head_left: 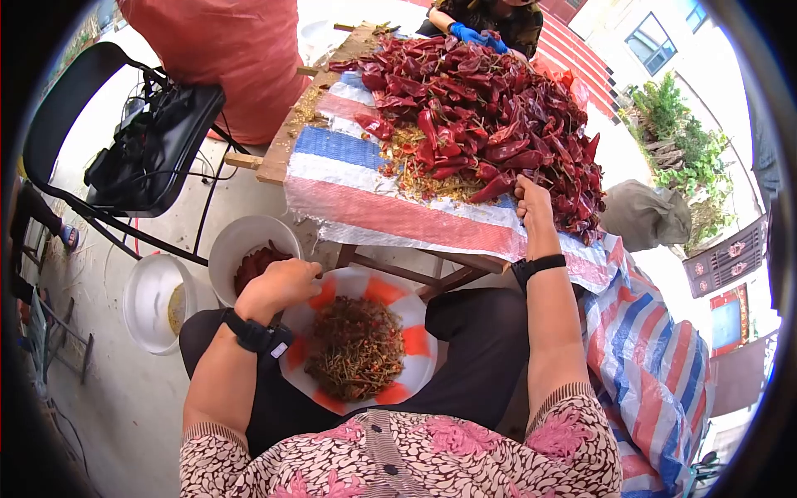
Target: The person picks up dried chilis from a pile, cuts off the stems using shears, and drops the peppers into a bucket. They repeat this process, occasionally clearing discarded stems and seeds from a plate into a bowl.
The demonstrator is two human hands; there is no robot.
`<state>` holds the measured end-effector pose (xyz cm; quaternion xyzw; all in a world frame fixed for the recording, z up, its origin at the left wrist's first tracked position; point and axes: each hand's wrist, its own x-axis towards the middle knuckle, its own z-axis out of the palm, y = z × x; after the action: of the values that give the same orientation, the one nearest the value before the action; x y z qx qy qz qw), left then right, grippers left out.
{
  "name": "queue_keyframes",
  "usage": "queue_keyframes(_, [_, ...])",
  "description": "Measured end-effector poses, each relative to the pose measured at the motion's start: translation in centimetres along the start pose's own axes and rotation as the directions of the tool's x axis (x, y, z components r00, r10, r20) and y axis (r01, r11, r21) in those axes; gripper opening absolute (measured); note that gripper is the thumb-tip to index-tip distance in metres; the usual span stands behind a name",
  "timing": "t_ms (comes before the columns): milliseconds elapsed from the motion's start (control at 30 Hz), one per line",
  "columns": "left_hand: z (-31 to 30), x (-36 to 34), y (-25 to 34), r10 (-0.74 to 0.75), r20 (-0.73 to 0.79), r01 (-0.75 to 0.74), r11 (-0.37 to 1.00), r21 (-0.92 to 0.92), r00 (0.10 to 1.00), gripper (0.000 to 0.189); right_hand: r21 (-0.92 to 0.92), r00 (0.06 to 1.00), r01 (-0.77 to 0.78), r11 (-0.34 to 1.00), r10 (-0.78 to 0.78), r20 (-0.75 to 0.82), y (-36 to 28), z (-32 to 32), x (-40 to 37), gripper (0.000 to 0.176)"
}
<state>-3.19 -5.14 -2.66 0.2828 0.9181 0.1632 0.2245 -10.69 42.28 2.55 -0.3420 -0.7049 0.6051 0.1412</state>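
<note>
Nearest, at seven o'clock between the knees, a white-and-orange basin (421, 342) already holds a broad mound of dry stems and scraps (357, 365). At eight o'clock the left hand (286, 288) is beside the basin and over the near rim of a white bucket (222, 264); its fingers are curled, but whether they close fully or hold anything I cannot tell. Red pods (259, 266) lie low in that bucket, a modest share so far. At two o'clock the right hand (533, 201) has its fingers pinched at the end of a pepper (493, 188) on the heap's near edge. Beyond, from twelve to two, the large heap of dried peppers (498, 108) covers much of the worktop (281, 156), so most seem unsorted. At its far side are a co-worker's blue gloves (470, 35).
</note>
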Motion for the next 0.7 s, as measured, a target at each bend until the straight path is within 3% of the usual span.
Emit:
queue_keyframes(133, [-1.1,0.0,1.4,-0.013,0.047,0.013,1.000,0.002,0.999,0.036,0.013,0.994,0.086,0.996,-0.085,-0.067,-0.1,0.2,-1.1,0.021])
queue_keyframes(200, [-1.1,0.1,1.5,0.057,0.030,-0.055,0.997,-0.045,0.998,0.035,0.041,0.975,0.189,0.981,-0.183,-0.125,-0.6,0.0,-3.0,0.020])
queue_keyframes(300, [-0.5,0.7,1.2,0.220,-0.045,-0.225,0.961,-0.161,0.974,0.033,0.121,0.952,0.306,0.944,-0.300,-0.069,-1.3,0.0,-6.1,0.014])
queue_keyframes(400, [-0.8,0.7,2.1,0.308,-0.149,-0.342,0.846,-0.409,0.940,0.037,0.150,0.887,0.449,0.881,-0.460,0.047,-2.0,0.2,-9.6,0.012])
queue_keyframes(433, [-1.1,0.5,2.9,0.311,-0.187,-0.363,0.785,-0.503,0.932,0.039,0.103,0.851,0.493,0.864,-0.503,0.151,-2.8,0.7,-12.0,0.013])
queue_keyframes(533, [-1.3,-0.7,5.0,0.299,-0.448,-0.534,0.563,-0.631,0.843,0.052,0.091,0.745,0.504,0.859,-0.485,0.458,-4.1,3.2,-19.5,0.013])
queue_keyframes(600, [-0.7,-0.5,5.0,0.305,-0.510,-0.588,0.530,-0.611,0.804,0.060,0.018,0.644,0.560,0.828,-0.449,0.620,-4.0,5.0,-23.4,0.013])
queue_keyframes(633, [-0.6,-0.6,5.0,0.308,-0.539,-0.613,0.512,-0.601,0.784,0.065,0.049,0.614,0.555,0.831,-0.448,0.650,-4.0,6.1,-25.7,0.013])
queue_keyframes(667, [-0.7,-0.9,5.1,0.332,-0.466,-0.568,0.382,-0.729,0.820,0.065,0.023,0.610,0.537,0.843,-0.407,0.680,-3.2,7.0,-26.4,0.013])
queue_keyframes(700, [-1.4,-1.6,5.4,0.369,-0.395,-0.498,0.244,-0.832,0.841,0.065,0.073,0.545,0.578,0.813,-0.451,0.707,-2.2,7.8,-26.7,0.013])
